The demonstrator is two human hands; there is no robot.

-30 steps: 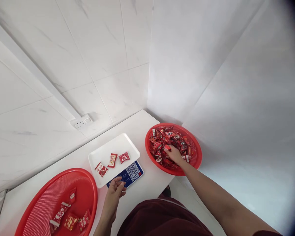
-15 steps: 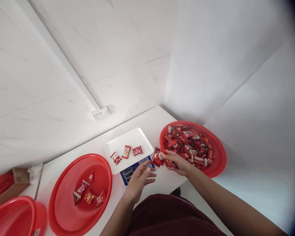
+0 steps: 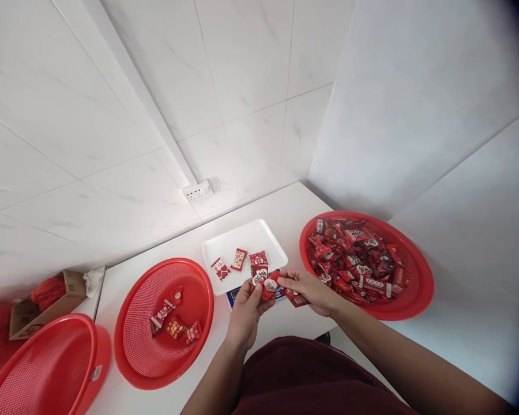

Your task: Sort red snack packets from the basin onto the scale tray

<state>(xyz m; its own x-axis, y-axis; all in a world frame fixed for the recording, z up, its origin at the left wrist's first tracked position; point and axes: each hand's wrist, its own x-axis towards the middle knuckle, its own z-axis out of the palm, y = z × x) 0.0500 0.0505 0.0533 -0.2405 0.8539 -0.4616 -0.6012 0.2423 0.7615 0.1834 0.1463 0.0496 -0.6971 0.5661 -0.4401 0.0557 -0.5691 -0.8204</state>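
Between both hands are several red wrapped candies (image 3: 270, 285), held just in front of the white scale tray (image 3: 246, 235). My left hand (image 3: 247, 308) is closed on some of them, one with white lettering sticking up past the fingers. My right hand (image 3: 309, 289) pinches the candies from the other side, with a dark red packet hanging under its fingers. On the tray lie a white-and-red packet (image 3: 220, 269), a patterned packet (image 3: 239, 259) and a red packet (image 3: 258, 258). The blue scale base (image 3: 233, 294) is mostly hidden behind my hands.
A red basket (image 3: 421, 276) heaped with wrapped candies stands at right. Left of the scale, another red basket (image 3: 125, 334) holds several candies. Further left are a third red basket (image 3: 90, 346) and a cardboard box (image 3: 56, 308). A wall socket (image 3: 196, 191) is above the table.
My left hand has gone from open to closed on candies beside the right hand. The view has shifted, so the baskets and tray appear further right.
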